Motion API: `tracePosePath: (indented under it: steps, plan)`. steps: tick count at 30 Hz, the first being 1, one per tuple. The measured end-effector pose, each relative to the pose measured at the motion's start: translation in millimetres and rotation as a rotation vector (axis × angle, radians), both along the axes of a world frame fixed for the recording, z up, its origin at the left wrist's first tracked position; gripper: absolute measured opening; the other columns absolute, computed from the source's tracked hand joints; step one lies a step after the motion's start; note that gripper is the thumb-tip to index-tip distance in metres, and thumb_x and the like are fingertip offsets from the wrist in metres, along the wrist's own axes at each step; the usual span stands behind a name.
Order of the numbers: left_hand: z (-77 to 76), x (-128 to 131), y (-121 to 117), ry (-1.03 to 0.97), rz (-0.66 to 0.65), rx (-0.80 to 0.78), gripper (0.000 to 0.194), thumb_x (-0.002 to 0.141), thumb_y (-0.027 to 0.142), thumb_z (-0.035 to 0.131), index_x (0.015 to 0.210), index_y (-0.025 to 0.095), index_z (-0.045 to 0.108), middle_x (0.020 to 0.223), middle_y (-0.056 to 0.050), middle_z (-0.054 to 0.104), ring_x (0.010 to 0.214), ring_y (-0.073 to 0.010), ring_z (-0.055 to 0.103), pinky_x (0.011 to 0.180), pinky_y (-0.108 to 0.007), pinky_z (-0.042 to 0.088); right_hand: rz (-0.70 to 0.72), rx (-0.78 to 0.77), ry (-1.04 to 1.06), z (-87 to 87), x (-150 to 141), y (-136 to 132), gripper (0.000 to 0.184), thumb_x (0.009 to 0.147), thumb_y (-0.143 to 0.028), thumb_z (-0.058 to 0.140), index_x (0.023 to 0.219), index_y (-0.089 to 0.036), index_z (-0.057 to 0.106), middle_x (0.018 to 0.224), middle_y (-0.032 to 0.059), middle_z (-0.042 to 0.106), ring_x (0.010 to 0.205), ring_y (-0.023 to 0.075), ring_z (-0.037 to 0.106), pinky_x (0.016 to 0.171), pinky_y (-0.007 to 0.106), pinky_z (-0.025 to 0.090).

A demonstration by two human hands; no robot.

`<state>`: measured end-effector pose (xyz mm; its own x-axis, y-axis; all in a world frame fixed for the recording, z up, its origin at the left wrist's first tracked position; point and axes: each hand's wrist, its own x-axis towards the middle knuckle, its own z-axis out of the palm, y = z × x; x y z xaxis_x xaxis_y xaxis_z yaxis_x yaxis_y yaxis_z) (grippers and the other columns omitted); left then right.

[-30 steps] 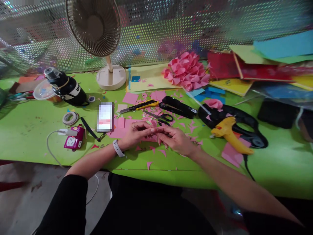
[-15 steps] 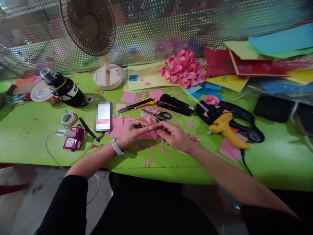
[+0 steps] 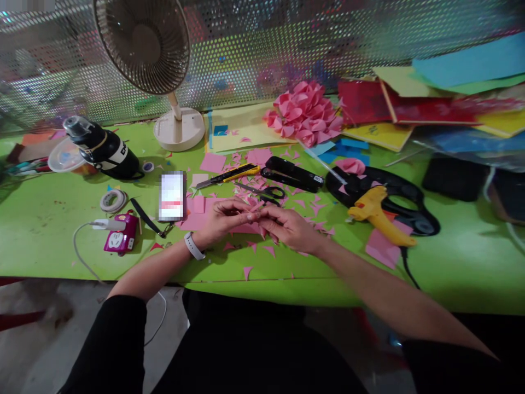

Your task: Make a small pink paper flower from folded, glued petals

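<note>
Both left hand (image 3: 223, 220) and right hand (image 3: 290, 227) pinch small pink paper (image 3: 256, 208) in their fingers above a scrap-strewn green tabletop (image 3: 463, 268). Silvery perforated mesh (image 3: 241, 46) stands behind.

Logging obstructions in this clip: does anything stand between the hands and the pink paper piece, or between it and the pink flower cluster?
Nothing visible blocks the first: left hand and right hand both pinch the pink paper piece. Toward the flower cluster, the scissors and black stapler lie low in between.
</note>
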<state>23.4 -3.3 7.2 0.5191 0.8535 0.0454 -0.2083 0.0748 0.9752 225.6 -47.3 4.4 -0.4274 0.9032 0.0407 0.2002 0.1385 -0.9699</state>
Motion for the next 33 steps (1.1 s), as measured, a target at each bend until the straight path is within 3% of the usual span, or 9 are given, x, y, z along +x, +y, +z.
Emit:
tracePosePath:
  steps: [6, 10, 13, 23, 33]
  plan:
    - [-4.5, -1.2, 2.0, 0.003, -0.014, 0.041, 0.020, 0.071, 0.034, 0.088, 0.076, 0.018, 0.077, 0.077, -0.002, 0.071, 0.072, -0.0101, 0.065, 0.071, -0.025, 0.054, 0.004, 0.037, -0.015, 0.9, -0.8, -1.9, 0.029, 0.099, -0.043, 0.053, 0.109, -0.019, 0.066, 0.068, -0.0005, 0.064, 0.050, 0.0099, 0.053, 0.048, 0.023, 0.043]
    - [-8.1, -0.6, 1.2, 0.013, 0.085, 0.038, 0.022, 0.069, 0.033, 0.090, 0.071, 0.017, 0.075, 0.075, -0.001, 0.069, 0.071, -0.0093, 0.063, 0.069, -0.023, 0.052, -0.109, 0.111, -0.014, 1.0, -6.0, -5.8, 0.026, 0.099, -0.043, 0.055, 0.106, -0.019, 0.064, 0.075, 0.0016, 0.067, 0.053, 0.0100, 0.057, 0.049, 0.024, 0.046]
    - [-7.2, 0.5, 0.2, -0.005, 0.082, 0.034, 0.022, 0.069, 0.034, 0.089, 0.074, 0.017, 0.075, 0.077, -0.002, 0.070, 0.071, -0.0097, 0.064, 0.070, -0.024, 0.053, -0.149, 0.121, -0.024, -0.3, -6.4, -5.9, 0.025, 0.100, -0.042, 0.053, 0.101, -0.019, 0.063, 0.071, 0.0011, 0.066, 0.050, 0.0099, 0.056, 0.046, 0.023, 0.043]
    - [1.9, 1.9, -0.2, 0.005, 0.026, 0.073, 0.025, 0.072, 0.039, 0.087, 0.076, 0.017, 0.076, 0.075, -0.002, 0.069, 0.065, -0.0082, 0.061, 0.065, -0.023, 0.052, -0.034, 0.058, 0.004, -0.2, -1.2, -1.5, 0.023, 0.101, -0.037, 0.051, 0.107, -0.018, 0.063, 0.066, -0.0019, 0.060, 0.051, 0.0102, 0.055, 0.049, 0.024, 0.046]
    - [-6.2, 0.2, 1.2, 0.016, 0.081, 0.134, 0.025, 0.071, 0.036, 0.088, 0.072, 0.016, 0.073, 0.074, -0.002, 0.068, 0.069, -0.0095, 0.063, 0.064, -0.022, 0.052, -0.041, 0.107, -0.066, -2.8, -4.2, -3.1, 0.022, 0.101, -0.038, 0.051, 0.109, -0.020, 0.062, 0.066, -0.0016, 0.063, 0.051, 0.0107, 0.055, 0.049, 0.024, 0.044]
